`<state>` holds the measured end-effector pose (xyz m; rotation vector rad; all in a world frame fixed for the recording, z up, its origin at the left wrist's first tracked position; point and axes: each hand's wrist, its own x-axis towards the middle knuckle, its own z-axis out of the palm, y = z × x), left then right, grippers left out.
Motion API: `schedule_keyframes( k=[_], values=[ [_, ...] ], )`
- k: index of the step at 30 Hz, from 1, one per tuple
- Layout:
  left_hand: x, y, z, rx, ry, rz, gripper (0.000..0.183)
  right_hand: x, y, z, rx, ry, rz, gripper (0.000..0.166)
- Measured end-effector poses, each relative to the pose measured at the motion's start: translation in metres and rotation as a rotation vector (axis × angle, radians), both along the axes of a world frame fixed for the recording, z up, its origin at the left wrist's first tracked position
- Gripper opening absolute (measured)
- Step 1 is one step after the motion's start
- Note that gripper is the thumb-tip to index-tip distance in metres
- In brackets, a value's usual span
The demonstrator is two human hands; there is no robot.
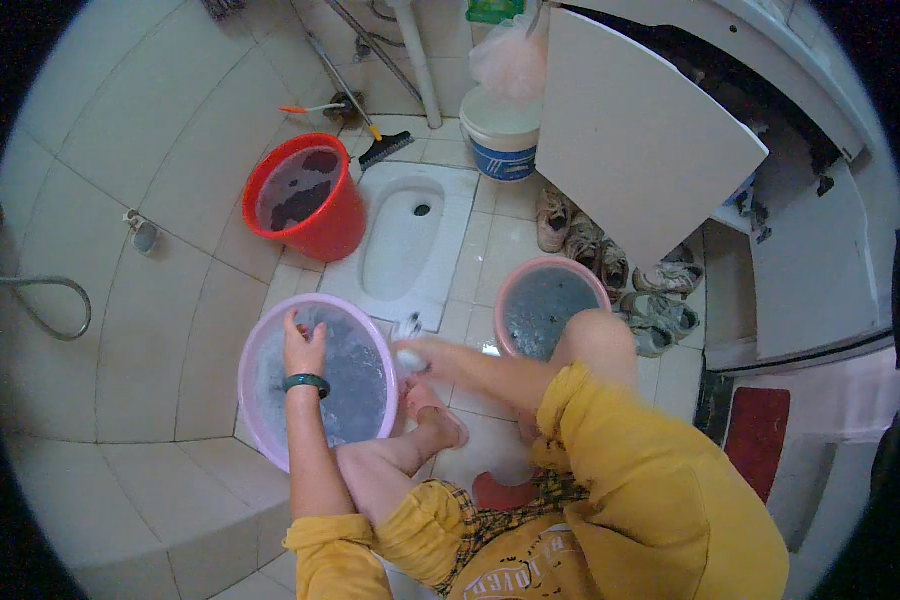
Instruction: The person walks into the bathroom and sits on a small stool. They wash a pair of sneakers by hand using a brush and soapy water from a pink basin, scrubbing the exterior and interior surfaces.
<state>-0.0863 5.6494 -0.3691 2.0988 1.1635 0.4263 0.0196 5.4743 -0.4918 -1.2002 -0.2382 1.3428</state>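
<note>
A lilac plastic basin (316,298) of cloudy grey water sits before me on the left. Above its water is my left hand (304,352), with a dark green bangle (307,385) on the wrist. The fingers curl forward and the thumb stands off; whether something small sits between them I cannot tell. Just past the basin's right rim my right hand (427,358) is blurred by motion. It grips a whitish object (411,361), too smeared to name. Another blurred pale patch shows above it, near the squat toilet's front edge.
A squat toilet (401,240) lies ahead, with a red bucket (322,232) of water and dark cloth to its left. Beside my right knee stands a pink-rimmed basin (551,307). Several worn shoes (607,262) line the cabinet door (645,127); a white bucket (501,146) and floor brush (386,148) are farther back.
</note>
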Motion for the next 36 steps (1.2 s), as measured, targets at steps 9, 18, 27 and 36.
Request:
schedule_keyframes(
  k=[9,18,27,36],
  values=[
    [0.019,-0.024,0.034,0.062,0.033,-0.332,0.053,0.309,0.026,0.078,0.129,0.124,-0.851,0.060],
    [0.041,-0.005,0.009,-0.029,0.140,-0.484,0.049,0.156,0.008,-0.095,-0.343,-0.682,0.052,0.066],
    [0.083,-0.011,0.003,-0.001,0.146,-0.693,0.047,-0.063,-0.140,-0.132,-0.568,-0.124,0.120,0.032],
    [0.088,-0.022,-0.006,-0.176,0.251,-0.777,0.044,0.006,-0.225,-0.096,-0.846,-0.212,-0.407,0.035]
  ],
)
